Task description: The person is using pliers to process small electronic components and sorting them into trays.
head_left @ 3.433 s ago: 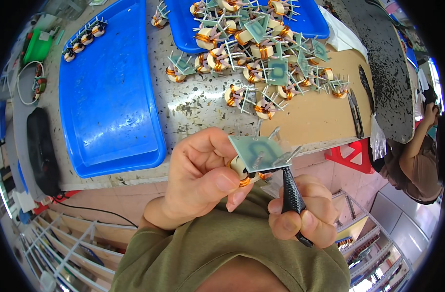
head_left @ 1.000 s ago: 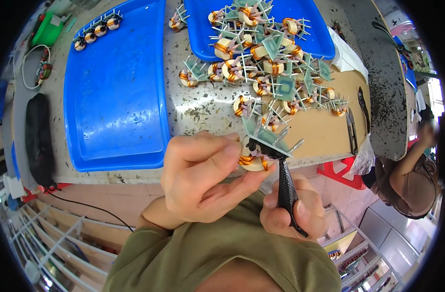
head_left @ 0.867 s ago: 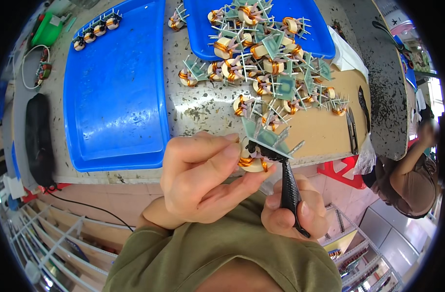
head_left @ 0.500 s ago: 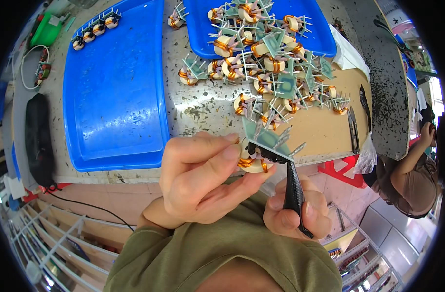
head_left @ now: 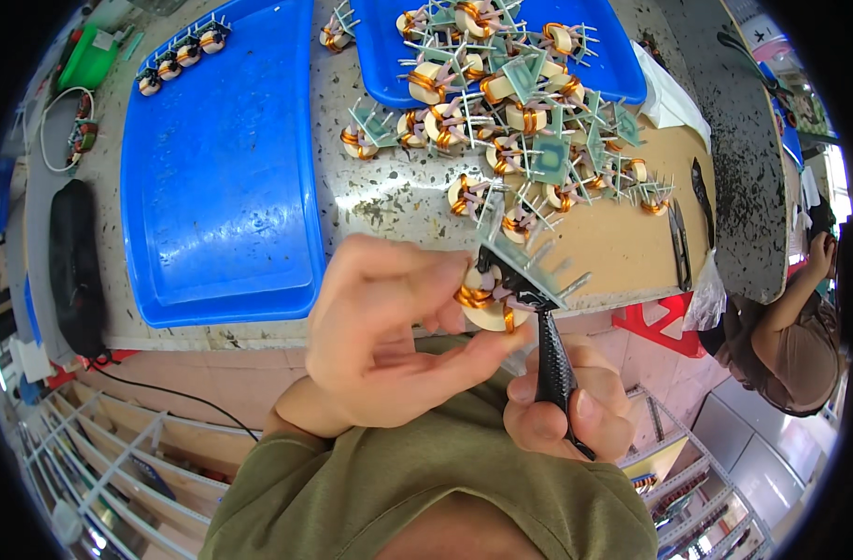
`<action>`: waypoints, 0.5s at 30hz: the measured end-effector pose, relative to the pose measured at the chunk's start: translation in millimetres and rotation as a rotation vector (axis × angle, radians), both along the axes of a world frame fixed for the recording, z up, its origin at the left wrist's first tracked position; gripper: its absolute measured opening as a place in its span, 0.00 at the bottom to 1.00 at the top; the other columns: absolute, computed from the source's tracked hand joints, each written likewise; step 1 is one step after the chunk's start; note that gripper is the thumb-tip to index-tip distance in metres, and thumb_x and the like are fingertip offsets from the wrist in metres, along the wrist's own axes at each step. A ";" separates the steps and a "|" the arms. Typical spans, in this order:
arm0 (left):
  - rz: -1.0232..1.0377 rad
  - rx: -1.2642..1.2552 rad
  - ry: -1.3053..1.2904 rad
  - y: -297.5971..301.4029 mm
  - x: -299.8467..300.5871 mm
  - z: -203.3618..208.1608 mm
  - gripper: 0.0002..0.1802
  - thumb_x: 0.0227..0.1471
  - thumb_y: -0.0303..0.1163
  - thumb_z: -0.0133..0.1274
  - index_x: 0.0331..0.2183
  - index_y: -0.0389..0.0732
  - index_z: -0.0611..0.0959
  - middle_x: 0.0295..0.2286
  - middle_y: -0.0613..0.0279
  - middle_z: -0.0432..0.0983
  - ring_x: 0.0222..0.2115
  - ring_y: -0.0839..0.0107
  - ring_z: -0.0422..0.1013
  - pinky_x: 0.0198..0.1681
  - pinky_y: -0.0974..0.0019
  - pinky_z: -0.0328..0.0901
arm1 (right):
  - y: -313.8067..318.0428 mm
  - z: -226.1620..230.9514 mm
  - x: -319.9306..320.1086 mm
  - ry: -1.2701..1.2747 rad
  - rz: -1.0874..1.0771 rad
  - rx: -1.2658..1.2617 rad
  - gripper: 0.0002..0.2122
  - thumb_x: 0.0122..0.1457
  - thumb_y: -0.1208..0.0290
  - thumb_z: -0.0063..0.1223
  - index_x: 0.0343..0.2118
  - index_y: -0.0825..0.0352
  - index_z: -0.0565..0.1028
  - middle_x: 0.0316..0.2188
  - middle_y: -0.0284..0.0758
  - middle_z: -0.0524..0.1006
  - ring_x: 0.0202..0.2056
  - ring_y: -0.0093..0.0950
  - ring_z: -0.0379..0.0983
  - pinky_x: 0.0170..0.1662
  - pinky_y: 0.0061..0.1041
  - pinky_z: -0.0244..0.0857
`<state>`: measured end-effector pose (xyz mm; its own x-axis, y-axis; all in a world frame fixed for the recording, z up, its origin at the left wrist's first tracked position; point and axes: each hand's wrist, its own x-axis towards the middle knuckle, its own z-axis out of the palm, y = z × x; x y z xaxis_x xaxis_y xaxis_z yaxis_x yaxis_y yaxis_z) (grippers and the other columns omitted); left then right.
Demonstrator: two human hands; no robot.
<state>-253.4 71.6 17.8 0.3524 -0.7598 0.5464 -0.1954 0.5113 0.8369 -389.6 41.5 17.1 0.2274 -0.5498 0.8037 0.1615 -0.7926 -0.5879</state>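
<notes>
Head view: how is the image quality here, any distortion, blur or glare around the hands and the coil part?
Head view: strong fisheye bending, so the blue tray edges curve and the corners go black; even bright light with soft shadows; mild sheen on the tray. The left hand and the coil part look fairly sharp, the right hand and black tool slightly softer; the rim is smeared.

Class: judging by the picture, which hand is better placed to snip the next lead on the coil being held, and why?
Probably the right hand: it grips the black cutters, tips at the coil, which the left hand pinches.
</notes>
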 end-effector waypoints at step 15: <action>-0.268 0.165 0.473 -3.6 -3.1 6.2 0.26 0.26 0.15 0.61 0.33 0.33 0.71 0.26 0.60 0.63 0.18 0.83 0.61 0.19 0.80 0.55 | -1.2 4.8 0.8 -0.007 -0.001 0.021 0.17 0.43 0.80 0.55 0.36 0.71 0.62 0.21 0.39 0.69 0.15 0.27 0.67 0.12 0.20 0.61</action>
